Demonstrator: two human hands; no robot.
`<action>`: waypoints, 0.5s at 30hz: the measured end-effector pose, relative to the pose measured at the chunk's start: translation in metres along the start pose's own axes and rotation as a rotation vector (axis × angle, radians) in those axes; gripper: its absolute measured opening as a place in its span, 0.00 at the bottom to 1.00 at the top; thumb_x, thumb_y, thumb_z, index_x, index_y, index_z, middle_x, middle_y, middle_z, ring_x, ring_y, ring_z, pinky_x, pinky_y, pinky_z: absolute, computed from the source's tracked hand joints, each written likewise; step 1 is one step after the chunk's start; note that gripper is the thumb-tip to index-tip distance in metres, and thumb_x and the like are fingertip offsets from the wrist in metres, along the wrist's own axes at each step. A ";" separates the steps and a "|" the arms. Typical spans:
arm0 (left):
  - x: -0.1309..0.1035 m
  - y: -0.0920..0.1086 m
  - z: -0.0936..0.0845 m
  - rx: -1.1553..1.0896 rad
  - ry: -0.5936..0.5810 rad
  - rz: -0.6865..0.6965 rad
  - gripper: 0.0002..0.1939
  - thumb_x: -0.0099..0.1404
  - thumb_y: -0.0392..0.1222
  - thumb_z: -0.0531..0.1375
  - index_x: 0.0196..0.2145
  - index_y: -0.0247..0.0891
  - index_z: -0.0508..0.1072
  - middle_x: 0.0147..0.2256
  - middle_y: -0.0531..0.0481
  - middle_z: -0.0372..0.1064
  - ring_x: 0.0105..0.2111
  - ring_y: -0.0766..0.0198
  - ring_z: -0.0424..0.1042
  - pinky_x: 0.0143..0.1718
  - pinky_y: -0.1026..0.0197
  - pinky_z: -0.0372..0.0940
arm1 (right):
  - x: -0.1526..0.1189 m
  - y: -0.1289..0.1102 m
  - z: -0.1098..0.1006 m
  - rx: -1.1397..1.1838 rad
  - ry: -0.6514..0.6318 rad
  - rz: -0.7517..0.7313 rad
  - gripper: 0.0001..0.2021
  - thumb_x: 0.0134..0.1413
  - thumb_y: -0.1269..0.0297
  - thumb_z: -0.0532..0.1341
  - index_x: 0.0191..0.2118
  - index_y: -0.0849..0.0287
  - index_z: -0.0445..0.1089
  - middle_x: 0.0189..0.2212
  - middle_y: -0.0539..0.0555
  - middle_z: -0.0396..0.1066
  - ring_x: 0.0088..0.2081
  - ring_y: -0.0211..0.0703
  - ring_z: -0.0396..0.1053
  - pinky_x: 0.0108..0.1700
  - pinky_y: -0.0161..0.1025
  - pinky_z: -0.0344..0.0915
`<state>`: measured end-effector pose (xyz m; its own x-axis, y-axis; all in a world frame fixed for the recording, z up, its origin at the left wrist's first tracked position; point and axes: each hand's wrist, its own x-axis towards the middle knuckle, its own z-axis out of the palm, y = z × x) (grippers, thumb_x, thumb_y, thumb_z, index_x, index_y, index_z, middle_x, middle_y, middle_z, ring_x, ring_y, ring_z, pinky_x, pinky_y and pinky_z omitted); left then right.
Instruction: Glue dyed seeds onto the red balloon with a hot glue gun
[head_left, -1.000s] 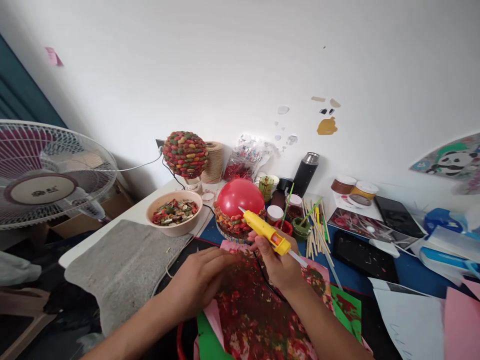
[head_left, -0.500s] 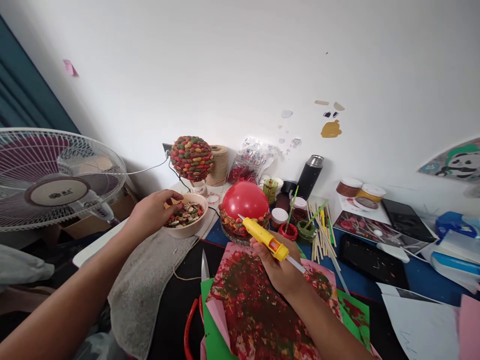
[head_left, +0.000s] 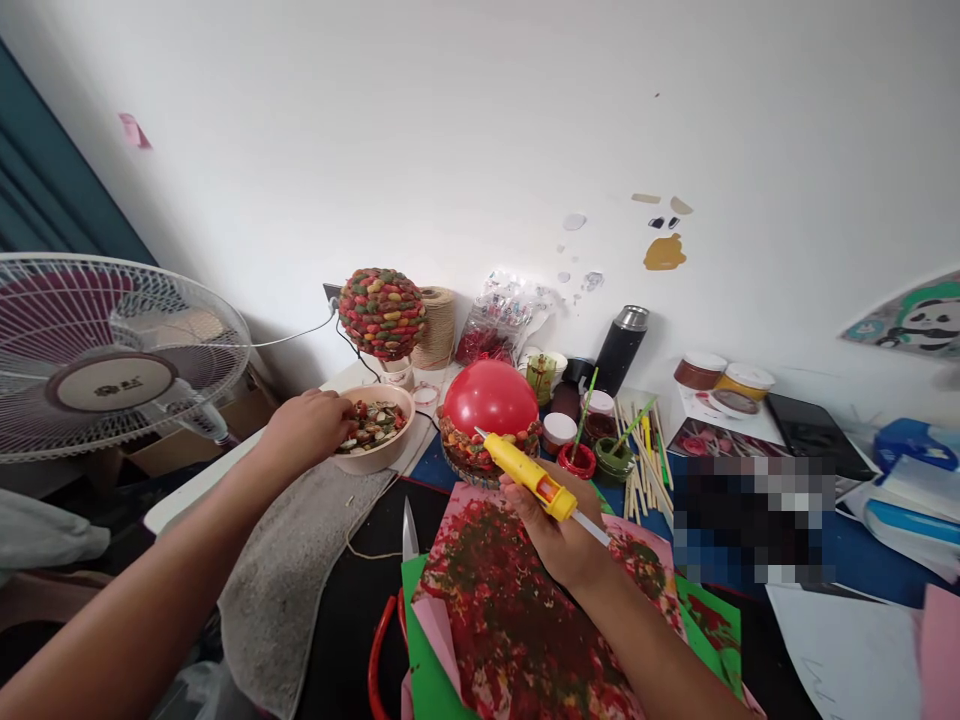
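Note:
My left hand (head_left: 313,430) is at the left rim of a pale bowl (head_left: 375,460), its curled fingertips among the painted shell pieces (head_left: 379,425) inside; whether they pinch a piece is hidden. My right hand (head_left: 559,525) is wrapped round a yellow glue gun (head_left: 521,470) with a clear glue stick out of its back. The nozzle points up and left, in front of a red balloon (head_left: 491,400). Around the balloon's lower part runs a band of red, brown and green pieces (head_left: 469,447). Beneath my right hand lies a paint-stained pink sheet (head_left: 517,610).
A ball covered in coloured pieces (head_left: 382,312) stands behind the bowl by a twine spool (head_left: 435,328). Paint jars (head_left: 576,460), wooden sticks (head_left: 637,480) and a black flask (head_left: 621,350) are right of the balloon. Red-handled scissors (head_left: 381,650) lie in front; a fan (head_left: 112,370) stands left.
My left hand has shifted slightly left in the bowl, and its fingers have curled in more. My right hand and the glue gun have hardly moved.

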<state>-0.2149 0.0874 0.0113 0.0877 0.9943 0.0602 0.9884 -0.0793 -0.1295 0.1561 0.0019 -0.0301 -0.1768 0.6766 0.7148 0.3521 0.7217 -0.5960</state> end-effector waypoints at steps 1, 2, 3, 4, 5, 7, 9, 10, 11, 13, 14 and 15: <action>0.002 0.000 0.001 -0.007 -0.001 -0.001 0.21 0.67 0.45 0.55 0.44 0.42 0.88 0.46 0.36 0.85 0.50 0.39 0.79 0.50 0.49 0.69 | 0.000 0.000 0.000 -0.003 -0.001 0.006 0.21 0.79 0.47 0.58 0.36 0.53 0.78 0.29 0.54 0.78 0.30 0.48 0.79 0.33 0.39 0.73; 0.004 0.000 0.003 -0.014 0.000 -0.004 0.21 0.67 0.45 0.55 0.44 0.43 0.87 0.46 0.37 0.85 0.49 0.40 0.80 0.48 0.50 0.70 | 0.000 0.000 0.000 -0.009 -0.004 0.012 0.21 0.79 0.47 0.58 0.37 0.53 0.78 0.29 0.54 0.79 0.30 0.48 0.79 0.33 0.39 0.73; 0.006 -0.001 0.003 -0.022 0.000 -0.008 0.21 0.68 0.45 0.55 0.45 0.43 0.87 0.47 0.37 0.85 0.48 0.40 0.80 0.47 0.51 0.70 | 0.000 0.000 0.000 -0.015 -0.010 0.016 0.21 0.79 0.47 0.58 0.36 0.53 0.78 0.29 0.54 0.79 0.30 0.48 0.79 0.34 0.39 0.73; 0.007 -0.002 0.004 -0.030 -0.001 -0.011 0.21 0.68 0.46 0.54 0.46 0.43 0.87 0.47 0.37 0.85 0.48 0.40 0.81 0.45 0.51 0.70 | 0.000 0.000 0.000 -0.020 -0.019 0.015 0.22 0.79 0.46 0.58 0.36 0.53 0.78 0.30 0.55 0.79 0.30 0.47 0.79 0.34 0.39 0.73; 0.008 -0.003 0.004 -0.038 -0.003 -0.012 0.22 0.69 0.46 0.54 0.47 0.42 0.87 0.48 0.36 0.84 0.47 0.40 0.81 0.45 0.51 0.70 | 0.001 0.000 0.000 -0.021 -0.028 0.010 0.22 0.79 0.46 0.57 0.36 0.53 0.77 0.30 0.55 0.79 0.31 0.47 0.79 0.34 0.38 0.72; 0.009 -0.005 0.003 -0.053 -0.017 0.001 0.22 0.69 0.45 0.54 0.49 0.41 0.87 0.49 0.36 0.84 0.49 0.41 0.81 0.46 0.52 0.70 | 0.001 0.000 0.000 -0.015 -0.038 0.001 0.22 0.79 0.46 0.57 0.36 0.54 0.76 0.30 0.55 0.79 0.31 0.46 0.78 0.34 0.38 0.71; 0.009 -0.007 0.001 -0.069 -0.037 0.030 0.20 0.67 0.42 0.56 0.48 0.42 0.87 0.50 0.38 0.84 0.51 0.42 0.80 0.48 0.52 0.69 | 0.001 0.000 0.001 -0.008 -0.041 -0.003 0.22 0.79 0.47 0.56 0.36 0.54 0.76 0.30 0.54 0.78 0.31 0.46 0.78 0.34 0.38 0.71; 0.009 -0.007 0.000 -0.077 -0.046 0.044 0.19 0.66 0.40 0.57 0.47 0.42 0.87 0.50 0.39 0.84 0.51 0.43 0.80 0.48 0.53 0.69 | 0.001 0.000 0.001 -0.008 -0.040 -0.004 0.22 0.79 0.47 0.57 0.36 0.54 0.76 0.30 0.54 0.78 0.31 0.46 0.77 0.34 0.38 0.70; 0.008 -0.008 -0.001 -0.083 -0.050 0.051 0.18 0.65 0.39 0.58 0.45 0.42 0.87 0.49 0.40 0.85 0.50 0.44 0.80 0.47 0.53 0.69 | 0.001 0.001 0.001 -0.010 -0.043 -0.005 0.22 0.79 0.47 0.57 0.36 0.54 0.75 0.29 0.54 0.78 0.31 0.46 0.77 0.34 0.38 0.70; 0.008 -0.008 -0.002 -0.095 -0.040 0.047 0.16 0.65 0.39 0.58 0.41 0.41 0.87 0.46 0.39 0.85 0.46 0.45 0.80 0.44 0.54 0.68 | 0.001 0.001 0.001 -0.015 -0.050 -0.010 0.22 0.80 0.47 0.56 0.36 0.54 0.76 0.30 0.54 0.78 0.31 0.46 0.77 0.34 0.38 0.70; 0.008 -0.008 -0.003 -0.105 -0.027 0.039 0.15 0.65 0.39 0.59 0.39 0.40 0.87 0.44 0.39 0.85 0.44 0.46 0.80 0.42 0.55 0.68 | 0.001 0.001 0.000 -0.018 -0.053 -0.012 0.22 0.80 0.47 0.56 0.37 0.54 0.76 0.30 0.55 0.79 0.32 0.46 0.78 0.35 0.38 0.70; 0.008 -0.007 -0.003 -0.124 -0.004 0.025 0.13 0.65 0.39 0.59 0.37 0.39 0.86 0.42 0.39 0.85 0.42 0.47 0.79 0.41 0.56 0.67 | 0.001 0.001 0.000 -0.020 -0.056 -0.013 0.22 0.80 0.47 0.56 0.38 0.54 0.76 0.31 0.55 0.79 0.32 0.47 0.78 0.35 0.38 0.71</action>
<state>-0.2211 0.0959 0.0160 0.1124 0.9922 0.0541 0.9937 -0.1121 -0.0080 0.1562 0.0031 -0.0305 -0.2325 0.6748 0.7004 0.3675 0.7277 -0.5791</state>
